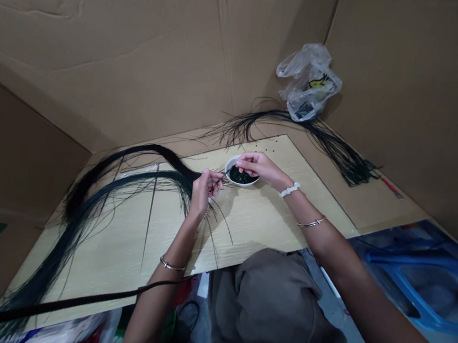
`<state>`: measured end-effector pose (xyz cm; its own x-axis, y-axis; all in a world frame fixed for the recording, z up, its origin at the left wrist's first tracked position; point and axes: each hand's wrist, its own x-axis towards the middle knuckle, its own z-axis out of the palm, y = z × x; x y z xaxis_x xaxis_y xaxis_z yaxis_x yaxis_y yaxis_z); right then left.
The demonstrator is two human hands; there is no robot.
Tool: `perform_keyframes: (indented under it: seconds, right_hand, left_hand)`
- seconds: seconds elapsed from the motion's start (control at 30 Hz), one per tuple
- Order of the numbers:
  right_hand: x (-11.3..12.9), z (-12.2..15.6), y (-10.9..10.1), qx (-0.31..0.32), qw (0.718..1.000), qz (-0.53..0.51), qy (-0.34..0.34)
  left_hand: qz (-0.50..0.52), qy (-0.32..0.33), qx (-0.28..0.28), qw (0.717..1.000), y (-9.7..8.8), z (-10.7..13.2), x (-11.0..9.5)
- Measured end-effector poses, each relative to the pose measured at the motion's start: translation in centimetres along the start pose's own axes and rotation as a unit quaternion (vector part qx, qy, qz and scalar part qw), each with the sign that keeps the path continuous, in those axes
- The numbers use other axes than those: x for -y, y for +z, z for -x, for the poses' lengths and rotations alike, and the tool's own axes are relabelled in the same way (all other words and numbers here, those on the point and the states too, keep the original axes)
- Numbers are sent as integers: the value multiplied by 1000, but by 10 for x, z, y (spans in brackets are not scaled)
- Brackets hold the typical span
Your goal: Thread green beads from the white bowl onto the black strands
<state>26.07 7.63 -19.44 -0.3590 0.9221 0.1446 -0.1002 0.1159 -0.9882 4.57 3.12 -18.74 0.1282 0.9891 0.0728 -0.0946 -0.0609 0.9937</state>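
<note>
My left hand point(205, 190) is closed in a pinch on the end of a long bundle of thin black strands point(96, 199) that sweeps left across the pale wooden board point(256, 219). My right hand point(257, 165) hovers over a small white bowl point(229, 167) of dark small pieces point(241, 177), fingers bent down into it as if pinching. What the fingertips hold is too small to make out. The hands are a short way apart, with the bowl just right of the left hand.
Cardboard walls point(143, 55) surround the board. A second bundle of black strands point(336, 148) lies at the back right under a crumpled clear plastic bag point(309, 81). A blue plastic object point(416, 278) sits at right. A black cable point(71, 302) crosses the lower left.
</note>
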Motion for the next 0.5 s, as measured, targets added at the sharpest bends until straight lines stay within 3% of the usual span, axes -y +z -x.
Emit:
perform_keyframes:
  seconds: [0.3, 0.5]
  right_hand:
    - [2, -1, 4, -44, 999, -13, -21]
    - [4, -1, 18, -97, 992, -70, -32]
  left_hand:
    - [-28, 40, 37, 998, -2, -2, 1]
    - [-32, 62, 48, 996, -3, -4, 7]
